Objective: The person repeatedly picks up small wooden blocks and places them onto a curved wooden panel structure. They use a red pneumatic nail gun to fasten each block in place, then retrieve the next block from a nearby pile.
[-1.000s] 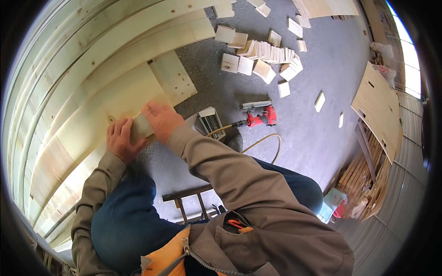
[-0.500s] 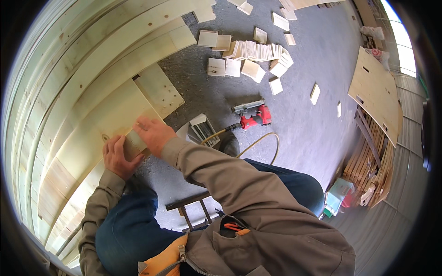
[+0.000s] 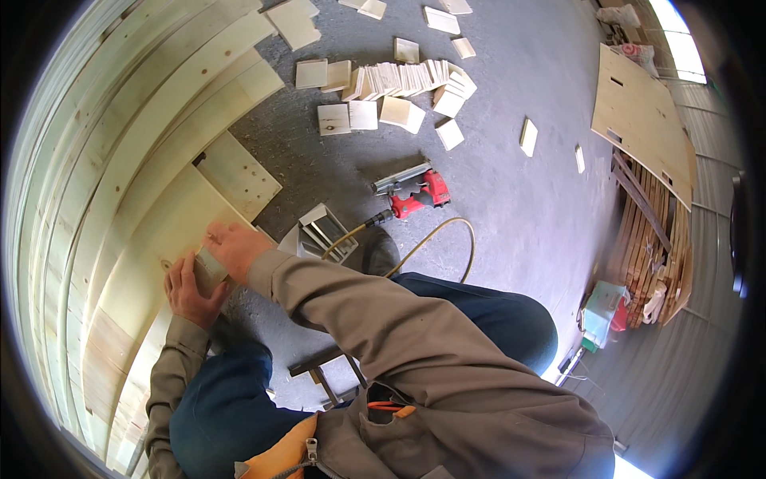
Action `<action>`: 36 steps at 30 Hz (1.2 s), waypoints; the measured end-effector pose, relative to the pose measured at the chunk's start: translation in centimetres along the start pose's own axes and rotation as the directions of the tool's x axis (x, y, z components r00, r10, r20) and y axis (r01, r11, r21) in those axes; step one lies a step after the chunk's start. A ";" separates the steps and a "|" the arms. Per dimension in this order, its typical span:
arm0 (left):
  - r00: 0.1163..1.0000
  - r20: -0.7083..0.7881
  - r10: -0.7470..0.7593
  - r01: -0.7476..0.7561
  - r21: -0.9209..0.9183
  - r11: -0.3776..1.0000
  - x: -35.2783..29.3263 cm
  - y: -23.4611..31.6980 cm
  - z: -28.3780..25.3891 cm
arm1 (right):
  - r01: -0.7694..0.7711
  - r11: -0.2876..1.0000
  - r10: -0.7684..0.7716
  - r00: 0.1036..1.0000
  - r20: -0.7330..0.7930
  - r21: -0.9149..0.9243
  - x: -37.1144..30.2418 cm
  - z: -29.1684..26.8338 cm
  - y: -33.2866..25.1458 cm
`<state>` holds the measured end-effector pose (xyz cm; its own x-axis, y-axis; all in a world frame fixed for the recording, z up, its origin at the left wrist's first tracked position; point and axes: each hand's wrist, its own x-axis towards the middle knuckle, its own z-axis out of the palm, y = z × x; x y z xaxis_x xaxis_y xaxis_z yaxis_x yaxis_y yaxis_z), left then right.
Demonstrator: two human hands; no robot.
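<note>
Both my hands are at the edge of a wide pale wooden board (image 3: 152, 247) on the left. Between them sits a small wooden block (image 3: 210, 270), partly covered by fingers. My left hand (image 3: 191, 294) grips it from the near side, thumb and fingers around it. My right hand (image 3: 237, 249) is closed over its far end, fingertips curled at the board's edge. A short square-ended board (image 3: 239, 176) with dark knots lies just beyond the hands. To the right, a red nail gun (image 3: 419, 194) rests on the floor with its yellowish air hose (image 3: 455, 222) attached.
Long boards (image 3: 104, 120) are stacked along the left. Several small wooden blocks (image 3: 399, 77) lie in a row on the floor ahead. An open box of metal strips (image 3: 327, 231) stands by my foot, and a low stool (image 3: 327, 371) is under me. Plywood (image 3: 642, 116) leans on the right.
My view has swung slightly, so the floor items appear further left and higher. Both hands stay closed on the block at the board's edge.
</note>
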<state>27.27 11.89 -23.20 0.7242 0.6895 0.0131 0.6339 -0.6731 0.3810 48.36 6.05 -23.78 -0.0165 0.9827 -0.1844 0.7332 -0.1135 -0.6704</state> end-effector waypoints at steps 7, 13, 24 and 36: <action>0.999 0.008 0.031 -0.031 0.032 0.999 0.0 0.5 -0.2 | 0.026 0.999 -0.022 0.997 -0.073 0.047 0.1 0.9 0.5; 0.998 0.010 0.056 -0.056 0.002 0.998 -1.1 0.1 -1.3 | -0.005 1.000 0.006 1.000 -0.027 0.027 0.0 0.2 -0.1; 0.932 0.226 -0.284 0.358 -0.447 0.820 -4.5 -3.8 -5.9 | 0.031 0.999 -0.029 0.998 -0.053 0.036 -0.4 -0.5 0.0; 0.856 0.429 -0.288 0.498 -0.536 0.682 -5.6 -4.6 -6.1 | -0.001 0.987 0.021 0.993 -0.120 0.161 -3.0 -3.0 1.9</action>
<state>18.63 12.78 -19.43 0.5539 0.6697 -0.4947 0.6475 0.0270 0.7616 51.83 3.36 -22.35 0.0808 0.9906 -0.1107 0.6146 -0.1370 -0.7769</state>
